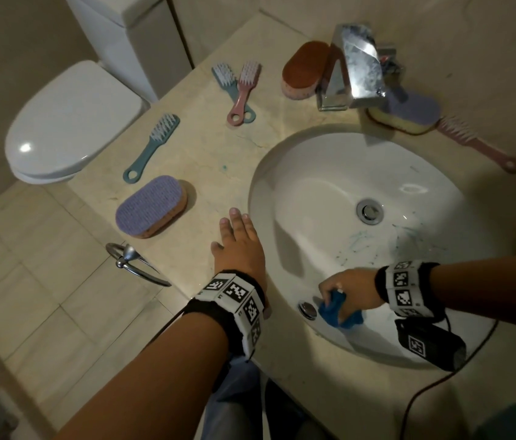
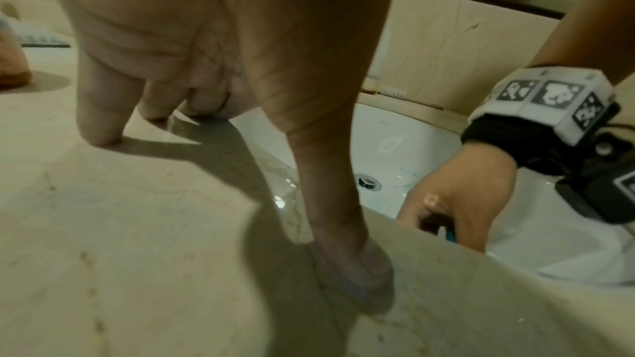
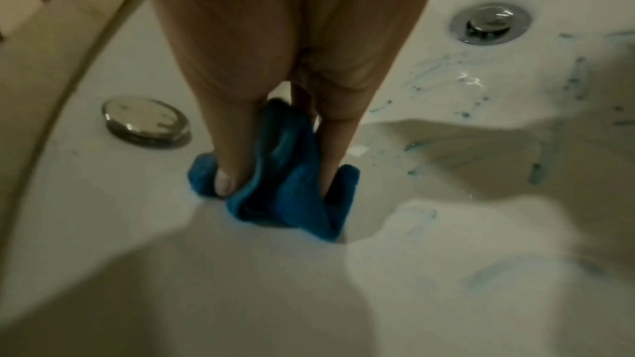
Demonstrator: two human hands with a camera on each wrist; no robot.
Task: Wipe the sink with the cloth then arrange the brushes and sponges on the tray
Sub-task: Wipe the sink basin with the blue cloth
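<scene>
The right hand's fingers point(image 3: 225, 173) curl into a bunched blue cloth point(image 3: 288, 181) and pinch it against the near wall of the white sink point(image 1: 320, 173), just beside the round chrome overflow cap point(image 3: 146, 121). The cloth looks soft, light and limp; held as a wad it should mould to the basin's curve, and a grip across its folded middle would likely keep loose corners from trailing. The glazed basin is probably slick where wet, so firm downward pressure seems needed. Blue-green streaks point(image 1: 409, 236) remain between the cloth and the drain point(image 1: 370, 211), so the wiping appears unfinished. The left hand point(image 1: 239, 246) rests with fingers spread and straight on the bench point(image 1: 187, 147), at the sink's left edge, holding nothing. Farther out on the bench lie a purple-topped sponge point(image 1: 152, 206) and a teal brush point(image 1: 152, 147), probably light, the brush stiff and easiest taken by its handle. No tray is in view.
</scene>
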